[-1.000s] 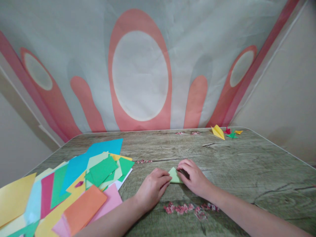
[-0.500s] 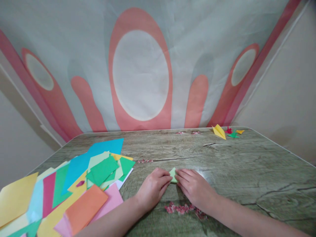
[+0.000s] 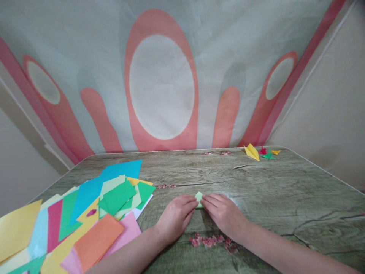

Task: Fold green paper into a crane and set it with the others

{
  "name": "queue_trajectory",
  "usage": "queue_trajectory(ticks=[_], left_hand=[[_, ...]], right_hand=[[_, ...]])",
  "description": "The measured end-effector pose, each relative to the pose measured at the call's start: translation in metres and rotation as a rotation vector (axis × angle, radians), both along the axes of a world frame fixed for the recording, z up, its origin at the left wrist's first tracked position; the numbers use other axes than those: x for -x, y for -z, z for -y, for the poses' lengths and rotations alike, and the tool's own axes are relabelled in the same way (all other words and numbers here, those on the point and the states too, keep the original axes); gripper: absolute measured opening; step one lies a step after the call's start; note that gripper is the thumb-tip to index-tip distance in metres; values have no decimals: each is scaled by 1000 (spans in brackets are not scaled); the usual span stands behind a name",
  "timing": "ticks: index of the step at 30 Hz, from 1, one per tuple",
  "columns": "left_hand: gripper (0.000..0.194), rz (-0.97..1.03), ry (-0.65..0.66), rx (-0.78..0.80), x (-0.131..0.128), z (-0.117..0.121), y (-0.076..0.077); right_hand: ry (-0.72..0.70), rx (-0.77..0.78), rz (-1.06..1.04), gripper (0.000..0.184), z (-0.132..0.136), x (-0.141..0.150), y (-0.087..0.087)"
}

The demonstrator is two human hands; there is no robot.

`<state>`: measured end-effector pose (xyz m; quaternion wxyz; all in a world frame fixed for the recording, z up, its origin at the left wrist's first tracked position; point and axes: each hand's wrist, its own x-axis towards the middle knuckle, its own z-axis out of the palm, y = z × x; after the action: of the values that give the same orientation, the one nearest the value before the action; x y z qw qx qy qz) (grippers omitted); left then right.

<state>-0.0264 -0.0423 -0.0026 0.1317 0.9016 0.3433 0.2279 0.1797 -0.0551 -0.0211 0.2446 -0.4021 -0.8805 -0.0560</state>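
A small folded piece of light green paper (image 3: 199, 198) lies between my hands near the middle of the table, its pointed top showing. My left hand (image 3: 177, 214) grips its left side with fingers bent together. From the other side, my right hand (image 3: 224, 214) closes its fingers over the right part of the paper. Most of the paper's lower part and both side edges are hidden under the fingertips.
Coloured paper sheets, among them an orange piece (image 3: 98, 239) and a blue sheet (image 3: 121, 170), spread over the table's left side. At the far right stand a yellow paper plane (image 3: 252, 152) and small folded figures, one green (image 3: 268, 155). A patterned backdrop (image 3: 111, 38) hangs behind the wood-look table (image 3: 285, 198).
The fingertips of my right hand have shifted slightly on the green paper, and its visible part looks a little narrower. The whole view has moved a touch. Both hands keep hold.
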Motion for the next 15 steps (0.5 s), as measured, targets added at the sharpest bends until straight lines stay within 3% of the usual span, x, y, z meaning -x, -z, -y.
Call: queue_trajectory(ticks=[15], left_hand=[[41, -61, 22, 15, 2, -1, 5]], right_hand=[[-8, -44, 28, 25, 1, -2, 2]])
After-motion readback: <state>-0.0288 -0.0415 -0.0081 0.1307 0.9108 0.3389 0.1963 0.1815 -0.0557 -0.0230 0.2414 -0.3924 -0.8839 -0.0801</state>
